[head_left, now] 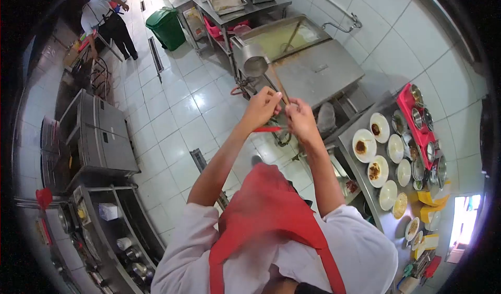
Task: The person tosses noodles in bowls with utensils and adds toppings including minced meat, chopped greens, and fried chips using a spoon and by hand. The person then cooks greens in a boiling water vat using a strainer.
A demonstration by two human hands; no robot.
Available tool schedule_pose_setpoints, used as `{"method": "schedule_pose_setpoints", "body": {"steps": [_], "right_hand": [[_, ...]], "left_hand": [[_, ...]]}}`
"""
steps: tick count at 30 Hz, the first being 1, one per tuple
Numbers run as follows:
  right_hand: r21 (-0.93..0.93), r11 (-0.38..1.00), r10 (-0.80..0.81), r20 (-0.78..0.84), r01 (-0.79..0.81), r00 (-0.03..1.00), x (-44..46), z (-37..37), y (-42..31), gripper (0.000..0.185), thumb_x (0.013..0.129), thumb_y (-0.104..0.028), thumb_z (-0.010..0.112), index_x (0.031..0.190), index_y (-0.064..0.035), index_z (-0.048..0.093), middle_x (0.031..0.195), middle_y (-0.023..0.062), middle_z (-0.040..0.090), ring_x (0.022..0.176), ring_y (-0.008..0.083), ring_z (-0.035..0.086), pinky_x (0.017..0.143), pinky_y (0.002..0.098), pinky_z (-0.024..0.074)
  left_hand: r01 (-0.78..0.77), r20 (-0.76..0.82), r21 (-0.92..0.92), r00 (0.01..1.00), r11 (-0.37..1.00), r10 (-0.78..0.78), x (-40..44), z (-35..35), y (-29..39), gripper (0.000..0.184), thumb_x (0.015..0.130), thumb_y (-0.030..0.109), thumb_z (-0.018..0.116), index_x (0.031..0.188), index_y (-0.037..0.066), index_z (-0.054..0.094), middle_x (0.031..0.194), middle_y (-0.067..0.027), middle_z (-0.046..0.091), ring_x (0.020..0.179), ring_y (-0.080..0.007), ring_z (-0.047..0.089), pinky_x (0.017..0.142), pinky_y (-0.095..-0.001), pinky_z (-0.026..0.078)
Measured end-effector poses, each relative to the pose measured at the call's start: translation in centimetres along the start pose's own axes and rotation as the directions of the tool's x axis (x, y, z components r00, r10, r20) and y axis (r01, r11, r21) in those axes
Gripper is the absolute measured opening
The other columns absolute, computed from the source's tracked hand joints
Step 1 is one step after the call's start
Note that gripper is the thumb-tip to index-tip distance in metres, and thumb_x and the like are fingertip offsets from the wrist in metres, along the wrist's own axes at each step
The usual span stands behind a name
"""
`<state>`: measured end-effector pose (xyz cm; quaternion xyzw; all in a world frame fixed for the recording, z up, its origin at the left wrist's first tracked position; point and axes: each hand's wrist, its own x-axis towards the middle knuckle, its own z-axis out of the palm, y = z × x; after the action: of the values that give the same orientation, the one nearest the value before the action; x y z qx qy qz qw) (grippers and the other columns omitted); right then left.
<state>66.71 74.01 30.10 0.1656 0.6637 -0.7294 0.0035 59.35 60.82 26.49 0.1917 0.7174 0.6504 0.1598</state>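
Note:
My left hand (262, 108) is raised in front of me with its fingers curled together; whatever they may hold is hidden. Close beside it, my right hand (301, 121) is also closed, with fingers bent inward. A wooden stick (277, 82) slants down to just between the two hands; I cannot tell whether either hand grips it. Below the hands, near my right wrist, a narrow red strip (267, 129) shows. Past my hands is a metal pot (254, 64) at the corner of a steel vat. I wear a red apron (266, 205).
A steel vat (282, 38) of yellowish liquid stands ahead, beside a steel cover (318, 67). To the right, a counter (360, 124) bears several bowls and a red tray (415, 122). A green bin (166, 28), steel cabinet (107, 137) and another person (107, 20) are leftward.

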Motion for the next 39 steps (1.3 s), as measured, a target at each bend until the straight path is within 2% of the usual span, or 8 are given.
{"method": "schedule_pose_setpoints", "body": {"steps": [6, 14, 16, 17, 19, 26, 28, 39], "right_hand": [[-0.413, 0.900, -0.251, -0.225, 0.141, 0.941, 22.1, 5.2, 5.0, 0.022, 0.083, -0.013, 0.048, 0.091, 0.0061, 0.054, 0.079, 0.0246, 0.060, 0.073, 0.0389, 0.058, 0.066, 0.0422, 0.0450], [-0.640, 0.768, -0.341, -0.432, -0.018, 0.835, 33.7, 8.6, 10.5, 0.026, 0.078, -0.015, 0.054, 0.088, 0.0085, 0.057, 0.075, 0.0276, 0.060, 0.077, 0.0435, 0.059, 0.071, 0.0470, 0.0455], [-0.727, 0.678, -0.339, -0.437, -0.105, 0.833, 34.9, 8.8, 10.6, 0.024, 0.077, -0.015, 0.055, 0.081, 0.0086, 0.060, 0.077, 0.0268, 0.061, 0.077, 0.0431, 0.059, 0.071, 0.0473, 0.0461], [-0.732, 0.671, -0.337, -0.443, -0.118, 0.831, 35.6, 8.5, 10.9, 0.024, 0.077, -0.015, 0.055, 0.081, 0.0086, 0.060, 0.077, 0.0268, 0.061, 0.077, 0.0431, 0.059, 0.071, 0.0473, 0.0461], [-0.848, 0.490, -0.312, -0.387, -0.203, 0.868, 36.9, 8.0, 11.8, 0.024, 0.078, -0.015, 0.054, 0.074, 0.0077, 0.060, 0.071, 0.0270, 0.060, 0.074, 0.0431, 0.059, 0.069, 0.0472, 0.0467], [-0.650, 0.651, 0.024, -0.499, -0.392, 0.866, 39.7, 7.5, 12.5, 0.028, 0.080, -0.017, 0.054, 0.073, 0.0099, 0.059, 0.063, 0.0247, 0.060, 0.048, 0.0349, 0.058, 0.048, 0.0417, 0.0461], [-0.053, 0.880, 0.405, -0.434, -0.472, 0.804, 40.6, 7.4, 12.9, 0.028, 0.080, -0.016, 0.054, 0.073, 0.0109, 0.059, 0.064, 0.0223, 0.061, 0.043, 0.0279, 0.057, 0.041, 0.0381, 0.0427], [-0.648, 0.508, 0.115, -0.602, -0.568, 0.790, 46.0, 9.2, 7.4, 0.025, 0.069, -0.021, 0.060, 0.070, 0.0043, 0.064, 0.070, 0.0237, 0.063, 0.066, 0.0346, 0.064, 0.061, 0.0435, 0.0485]], "left_hand": [[0.162, -0.143, -0.191, 0.971, 0.968, -0.190, -1.7, -15.0, -9.9, 0.029, 0.093, 0.027, 0.049, 0.102, 0.000, 0.050, 0.078, -0.0107, 0.060, 0.070, -0.0173, 0.061, 0.064, -0.0283, 0.051], [0.530, -0.579, -0.677, 0.043, 0.510, -0.814, -31.0, -29.8, -28.7, 0.026, 0.087, 0.020, 0.051, 0.093, -0.004, 0.048, 0.077, -0.0202, 0.061, 0.061, -0.0284, 0.062, 0.054, -0.0367, 0.053], [0.713, -0.497, -0.380, 0.380, 0.589, -0.780, -39.7, -29.6, -27.1, 0.027, 0.090, 0.022, 0.048, 0.092, -0.004, 0.052, 0.079, -0.0205, 0.061, 0.062, -0.0285, 0.060, 0.051, -0.0368, 0.051], [0.504, -0.418, -0.826, -0.247, 0.252, -0.874, -45.6, -29.3, -35.7, 0.028, 0.091, 0.023, 0.048, 0.089, -0.004, 0.055, 0.079, -0.0201, 0.061, 0.067, -0.0280, 0.060, 0.054, -0.0378, 0.051], [0.642, -0.397, -0.384, 0.534, 0.663, -0.747, -49.4, -28.9, -32.9, 0.028, 0.091, 0.023, 0.046, 0.097, -0.004, 0.054, 0.084, -0.0216, 0.061, 0.073, -0.0310, 0.060, 0.062, -0.0413, 0.051], [0.681, -0.363, -0.454, 0.447, 0.574, -0.817, -40.5, -45.1, -35.4, 0.029, 0.091, 0.022, 0.045, 0.105, -0.002, 0.048, 0.089, -0.0209, 0.060, 0.077, -0.0311, 0.061, 0.065, -0.0405, 0.051], [0.677, -0.369, -0.466, 0.435, 0.569, -0.821, -34.7, -50.6, -36.8, 0.030, 0.090, 0.022, 0.045, 0.108, -0.002, 0.047, 0.091, -0.0207, 0.060, 0.079, -0.0311, 0.061, 0.066, -0.0402, 0.051], [0.679, -0.460, -0.449, 0.382, 0.581, -0.802, -2.9, -70.3, -34.9, 0.035, 0.089, 0.022, 0.045, 0.115, 0.000, 0.040, 0.097, -0.0201, 0.060, 0.083, -0.0301, 0.062, 0.067, -0.0378, 0.051]]}}
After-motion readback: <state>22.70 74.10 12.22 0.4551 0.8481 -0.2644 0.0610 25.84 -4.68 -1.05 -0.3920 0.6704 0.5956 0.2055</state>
